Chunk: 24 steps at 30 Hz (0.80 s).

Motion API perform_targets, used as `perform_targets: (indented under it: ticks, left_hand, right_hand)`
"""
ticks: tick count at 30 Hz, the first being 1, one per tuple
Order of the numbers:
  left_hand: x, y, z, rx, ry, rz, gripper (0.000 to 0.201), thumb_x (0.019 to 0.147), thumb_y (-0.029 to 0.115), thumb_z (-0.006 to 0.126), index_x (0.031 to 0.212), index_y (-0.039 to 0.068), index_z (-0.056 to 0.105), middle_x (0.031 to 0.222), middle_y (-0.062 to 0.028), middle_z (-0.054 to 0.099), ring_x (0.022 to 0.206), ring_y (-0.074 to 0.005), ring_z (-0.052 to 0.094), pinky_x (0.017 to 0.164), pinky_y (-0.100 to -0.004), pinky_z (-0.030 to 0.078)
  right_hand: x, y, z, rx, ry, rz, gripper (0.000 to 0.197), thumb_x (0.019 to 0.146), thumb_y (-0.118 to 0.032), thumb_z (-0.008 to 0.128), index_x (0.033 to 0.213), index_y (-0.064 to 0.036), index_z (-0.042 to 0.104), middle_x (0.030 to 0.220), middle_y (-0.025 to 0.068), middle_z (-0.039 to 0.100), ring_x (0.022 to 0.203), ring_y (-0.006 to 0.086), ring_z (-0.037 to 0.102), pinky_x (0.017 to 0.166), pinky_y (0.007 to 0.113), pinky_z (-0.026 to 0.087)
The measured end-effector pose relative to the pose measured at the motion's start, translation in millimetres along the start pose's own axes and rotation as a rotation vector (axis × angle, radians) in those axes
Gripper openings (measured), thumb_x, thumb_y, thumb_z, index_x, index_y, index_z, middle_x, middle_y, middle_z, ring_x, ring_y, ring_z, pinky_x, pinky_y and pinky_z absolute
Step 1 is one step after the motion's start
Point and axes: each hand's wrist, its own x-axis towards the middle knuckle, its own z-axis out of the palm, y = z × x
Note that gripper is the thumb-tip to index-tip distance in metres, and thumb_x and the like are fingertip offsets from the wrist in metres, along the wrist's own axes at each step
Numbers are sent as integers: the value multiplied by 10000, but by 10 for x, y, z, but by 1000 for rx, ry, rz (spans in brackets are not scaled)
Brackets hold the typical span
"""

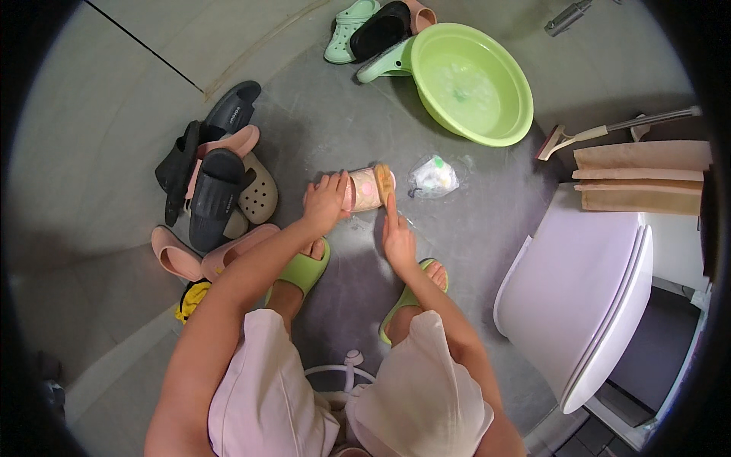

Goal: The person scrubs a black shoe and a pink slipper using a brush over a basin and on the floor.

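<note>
A pink slide slipper (365, 190) with a patterned, paler strap lies on the wet grey floor between my feet and the basin. My left hand (327, 202) is closed on its left end, holding it down. My right hand (398, 242) grips a tan scrub brush (383, 181), its index finger stretched along the handle. The brush head rests against the slipper's right end; its bristles are hidden. Just right of the brush sits a crumpled clear plastic bag (434, 177) with white and green contents.
Beyond my hands stands a lime-green basin (472, 84) of cloudy water, beside mint clogs (352, 30). Dark, beige and pink slippers (217, 186) pile up at left. The toilet (579, 282) is at right, below a squeegee (571, 139). Green slides (308, 266) are on my feet.
</note>
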Motion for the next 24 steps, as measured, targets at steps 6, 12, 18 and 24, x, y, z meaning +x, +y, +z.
perform_targets:
  ticks: [6, 12, 18, 24]
  left_hand:
    - [21, -20, 40, 6, 10, -21, 1016, 660, 357, 847, 1483, 27, 350, 1355, -88, 487, 1235, -269, 448, 969, -502, 403]
    - [37, 13, 49, 14, 33, 3, 1021, 647, 358, 854, 1479, 34, 358, 1323, -84, 498, 1220, -267, 458, 977, -503, 405]
    - [53, 10, 46, 39, 25, -24, 1034, 629, 361, 864, 1472, 35, 362, 1293, -74, 508, 1224, -257, 460, 949, -500, 424]
    - [59, 27, 74, 4, 36, -43, 1033, 621, 355, 867, 1474, 48, 371, 1289, -71, 511, 1206, -260, 463, 950, -473, 417]
  right_hand:
    - [-176, 60, 138, 4, 45, -10, 674, 954, -161, 556, 1557, -138, 256, 783, 177, 608, 509, 355, 598, 455, 462, 503]
    - [70, 142, 55, -62, 38, -6, 647, 962, -161, 550, 1550, -147, 281, 763, 167, 606, 499, 348, 598, 455, 454, 513]
    - [-366, 89, 77, -40, -28, 73, 613, 974, -202, 542, 1539, -163, 306, 822, 182, 623, 518, 360, 606, 473, 478, 511]
    - [193, 205, 22, -126, 24, -35, 612, 974, -203, 540, 1539, -168, 307, 813, 173, 622, 508, 358, 600, 476, 484, 513]
